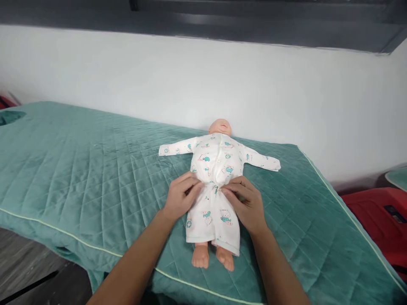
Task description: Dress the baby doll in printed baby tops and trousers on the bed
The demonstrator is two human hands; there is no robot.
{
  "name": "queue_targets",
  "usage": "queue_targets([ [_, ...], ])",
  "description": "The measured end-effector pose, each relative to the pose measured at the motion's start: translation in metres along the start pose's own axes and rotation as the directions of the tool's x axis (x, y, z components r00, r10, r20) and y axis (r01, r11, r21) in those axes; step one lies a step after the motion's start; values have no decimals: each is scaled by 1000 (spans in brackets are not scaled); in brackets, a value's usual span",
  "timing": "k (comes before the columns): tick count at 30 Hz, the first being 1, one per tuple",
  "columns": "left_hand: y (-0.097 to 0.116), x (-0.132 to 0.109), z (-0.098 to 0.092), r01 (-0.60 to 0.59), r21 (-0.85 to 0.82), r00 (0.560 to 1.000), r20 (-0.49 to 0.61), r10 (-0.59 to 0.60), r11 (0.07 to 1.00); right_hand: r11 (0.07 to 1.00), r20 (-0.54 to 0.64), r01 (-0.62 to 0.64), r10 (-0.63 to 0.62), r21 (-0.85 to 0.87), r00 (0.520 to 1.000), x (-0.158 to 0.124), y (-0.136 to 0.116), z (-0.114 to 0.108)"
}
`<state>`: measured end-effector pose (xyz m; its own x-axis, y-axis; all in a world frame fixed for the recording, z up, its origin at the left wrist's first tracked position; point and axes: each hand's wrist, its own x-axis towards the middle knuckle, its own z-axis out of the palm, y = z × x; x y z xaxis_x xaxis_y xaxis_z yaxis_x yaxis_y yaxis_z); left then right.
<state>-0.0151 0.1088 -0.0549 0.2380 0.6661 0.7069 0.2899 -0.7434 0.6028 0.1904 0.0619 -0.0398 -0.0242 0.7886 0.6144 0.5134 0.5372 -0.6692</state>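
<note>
A baby doll [220, 126] lies on its back, head toward the wall and bare feet toward me. It wears a white printed long-sleeved top [219, 156] with a buttoned front and matching pants [210, 220]. At the waist on the left side, my left hand [182, 195] pinches the waistband of the pants. My right hand [248, 202] has thumb and fingers closed on the same waistband, near its middle and right. The fabric bunches between the two hands. The doll's sleeves stretch out to both sides, and its own hands do not show.
A green quilted cover [104, 178] with pale piping lies under the doll. Behind it rises a white wall [178, 80] with a dark ledge [203, 21] above. At the right stands a red plastic object [375, 220]; grey floor [25, 262] shows at the lower left.
</note>
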Motion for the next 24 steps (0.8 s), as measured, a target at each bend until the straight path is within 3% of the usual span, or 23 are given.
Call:
queue_targets([
  [2,-10,3,-6,134,18,989,-67,-133,991,993,-49,-63,68,101,996,-2,0,-6],
  [4,-30,8,-16,222,162,973,-102,-207,962,985,-28,-108,113,131,993,0,0,-17],
  [7,-72,19,-38,233,490,972,-97,-213,840,993,206,-121,115,16,972,13,10,-44],
  [9,-97,26,-50,260,624,961,-89,-263,737,986,268,-88,124,-144,955,26,28,-63],
  [10,-108,29,-54,287,664,947,-88,-309,691,970,217,-70,123,-234,969,33,41,-71],
  [12,-121,34,-59,338,709,912,-84,-402,618,892,-1,-134,148,-432,989,43,72,-85],
  [13,-125,36,-59,356,722,894,-78,-442,593,822,-141,-222,174,-524,975,45,88,-90],
  [15,-129,39,-58,375,736,867,-62,-495,564,664,-287,-410,292,-626,912,44,115,-96],
  [17,-132,42,-56,386,739,852,-57,-520,552,536,-321,-532,440,-655,839,40,132,-98],
  [19,-133,43,-56,403,739,842,-68,-535,540,475,-281,-564,542,-675,792,36,137,-99],
  [24,-138,47,-56,418,742,827,-72,-557,524,435,-210,-559,626,-706,752,36,135,-100],
])
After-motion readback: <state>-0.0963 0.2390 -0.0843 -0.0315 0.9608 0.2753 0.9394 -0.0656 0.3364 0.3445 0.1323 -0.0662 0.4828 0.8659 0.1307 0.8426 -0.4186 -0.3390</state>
